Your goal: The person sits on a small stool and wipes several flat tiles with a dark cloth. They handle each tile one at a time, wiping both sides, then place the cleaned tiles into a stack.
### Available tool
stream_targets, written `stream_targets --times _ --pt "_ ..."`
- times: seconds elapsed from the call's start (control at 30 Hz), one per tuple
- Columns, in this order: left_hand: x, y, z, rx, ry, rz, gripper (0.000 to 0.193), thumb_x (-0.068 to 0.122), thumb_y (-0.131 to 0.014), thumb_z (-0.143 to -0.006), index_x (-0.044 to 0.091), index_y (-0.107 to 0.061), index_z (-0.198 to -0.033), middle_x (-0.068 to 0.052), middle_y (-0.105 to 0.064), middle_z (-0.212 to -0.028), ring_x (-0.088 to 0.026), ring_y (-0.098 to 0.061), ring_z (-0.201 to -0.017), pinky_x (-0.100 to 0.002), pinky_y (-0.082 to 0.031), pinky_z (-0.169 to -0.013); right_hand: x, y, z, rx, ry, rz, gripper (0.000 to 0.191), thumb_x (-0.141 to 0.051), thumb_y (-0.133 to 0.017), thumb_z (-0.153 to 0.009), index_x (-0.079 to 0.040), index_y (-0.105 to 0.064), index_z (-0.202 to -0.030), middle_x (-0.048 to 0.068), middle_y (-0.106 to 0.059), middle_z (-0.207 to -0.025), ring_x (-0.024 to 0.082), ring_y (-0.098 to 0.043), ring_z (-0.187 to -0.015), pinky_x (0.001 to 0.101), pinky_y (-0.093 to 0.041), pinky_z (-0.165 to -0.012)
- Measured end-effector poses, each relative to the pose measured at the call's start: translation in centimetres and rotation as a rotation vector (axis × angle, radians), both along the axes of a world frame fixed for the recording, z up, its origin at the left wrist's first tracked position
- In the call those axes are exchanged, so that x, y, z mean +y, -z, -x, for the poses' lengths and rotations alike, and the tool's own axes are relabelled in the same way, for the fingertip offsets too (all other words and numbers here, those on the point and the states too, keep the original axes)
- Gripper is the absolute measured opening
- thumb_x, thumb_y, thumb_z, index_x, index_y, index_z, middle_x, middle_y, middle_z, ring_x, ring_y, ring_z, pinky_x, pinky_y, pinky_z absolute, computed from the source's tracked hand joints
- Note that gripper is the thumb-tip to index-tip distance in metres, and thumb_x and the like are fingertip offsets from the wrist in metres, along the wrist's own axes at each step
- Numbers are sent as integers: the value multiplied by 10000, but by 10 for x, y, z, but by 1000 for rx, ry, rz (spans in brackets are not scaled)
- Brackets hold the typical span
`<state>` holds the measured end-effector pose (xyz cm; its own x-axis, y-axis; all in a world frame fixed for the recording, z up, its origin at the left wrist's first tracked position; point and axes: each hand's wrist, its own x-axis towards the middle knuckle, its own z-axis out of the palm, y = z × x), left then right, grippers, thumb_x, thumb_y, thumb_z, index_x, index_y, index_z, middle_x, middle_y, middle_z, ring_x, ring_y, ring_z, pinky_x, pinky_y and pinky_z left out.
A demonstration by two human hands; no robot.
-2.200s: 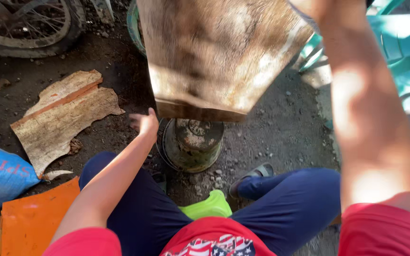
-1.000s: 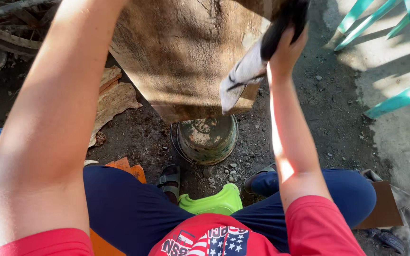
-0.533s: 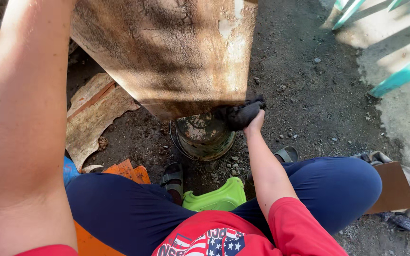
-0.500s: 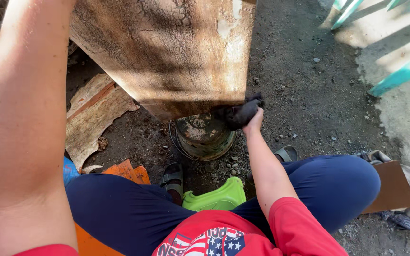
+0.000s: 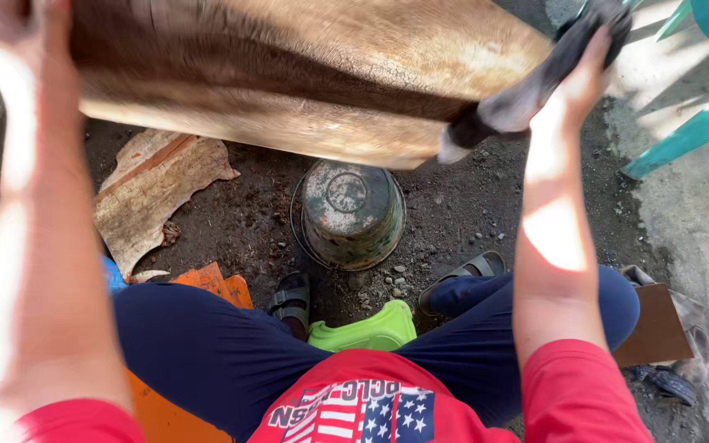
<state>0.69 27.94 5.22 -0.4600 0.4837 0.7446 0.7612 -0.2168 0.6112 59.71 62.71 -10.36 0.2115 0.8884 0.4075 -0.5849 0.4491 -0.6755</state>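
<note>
A broad, stiff, likely heavy brown weathered wooden slab (image 5: 305, 74) was gripped at upper left by the closed left hand (image 5: 10, 33), while the right hand (image 5: 576, 78) was clenched on a dark soft cloth (image 5: 535, 82) at its right edge

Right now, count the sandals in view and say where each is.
2. One sandal lies below the upturned bucket, left of the green stool; the other sandal lies right of the bucket.

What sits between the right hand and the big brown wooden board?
Only the dark cloth: the right hand presses it against the big brown wooden board at its right edge. The left hand grips the board's left edge bare.
</note>
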Motion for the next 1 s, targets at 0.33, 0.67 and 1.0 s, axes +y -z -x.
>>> stream_targets --times 0.33,0.67,1.0 --pt "-71 250 -92 -909 209 -298 414 364 -693 -993 82 -611 -1285 11 -643 -1189 -159 -605 -1122 -341 -496 -990 -30 60 64 -129 150 13 564 -318 -559 -1112 99 -471 -1480 225 -596 -1456 296 -602 -1304 428 -452 -1175" --pt "-77 270 -61 -1214 -10 -118 1068 766 -436 -920 103 -64 -1670 -154 -8 -1730 -368 -35 -1586 -569 -87 -1243 -146 169 100 -292 27 494 422 -296 -474 -1078 4 -559 -1362 110 -634 -1324 252 -614 -1185 397 -492 -1034" --pt "-77 274 -64 -1136 102 -260 1061 745 -477 -969 -10 -152 -1638 -197 -167 -1734 -366 -204 -1608 -518 -151 -1313 -107 135 57 -234 -558 920 384 -374 -466 -1027 -95 -624 -1238 94 -660 -1284 253 -653 -1190 428 -563 -993"
